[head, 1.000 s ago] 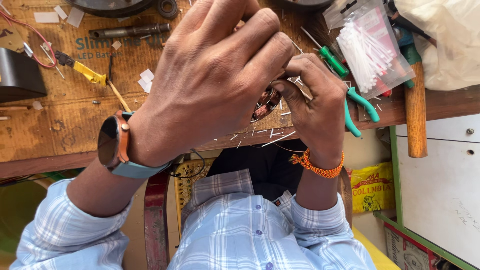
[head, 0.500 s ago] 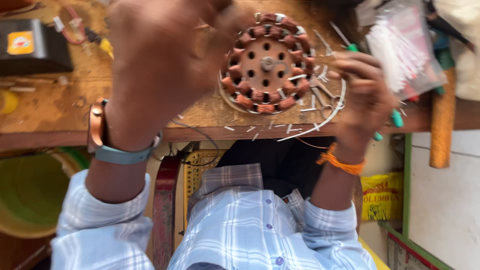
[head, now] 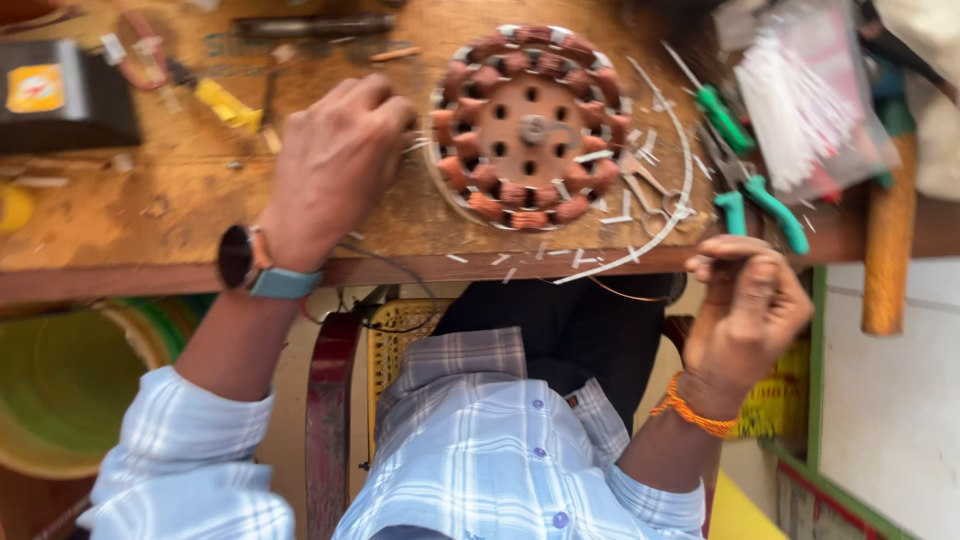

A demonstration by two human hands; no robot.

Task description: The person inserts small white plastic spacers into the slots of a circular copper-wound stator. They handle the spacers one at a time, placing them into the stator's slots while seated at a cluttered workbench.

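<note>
A round motor stator [head: 530,125] with copper windings and white insulating strips lies flat on the wooden workbench [head: 150,215]. My left hand [head: 335,165], with a watch on its wrist, rests on the bench with curled fingers touching the stator's left rim; whether it grips the rim is hidden. My right hand [head: 748,305] hangs below the bench's front edge, its fingers pinched together on a thin copper wire [head: 625,295] that runs back toward the bench.
Green-handled pliers [head: 760,195], small scissors [head: 655,190] and a plastic bag of white strips [head: 800,100] lie to the right of the stator. A wooden hammer handle [head: 890,235] sticks out at far right. A black box [head: 60,100] is far left, and a green bucket [head: 60,380] stands below.
Both hands were closed over the stator, hiding it. They have come off it: the left now rests at its left rim, and the right has dropped below the bench edge.
</note>
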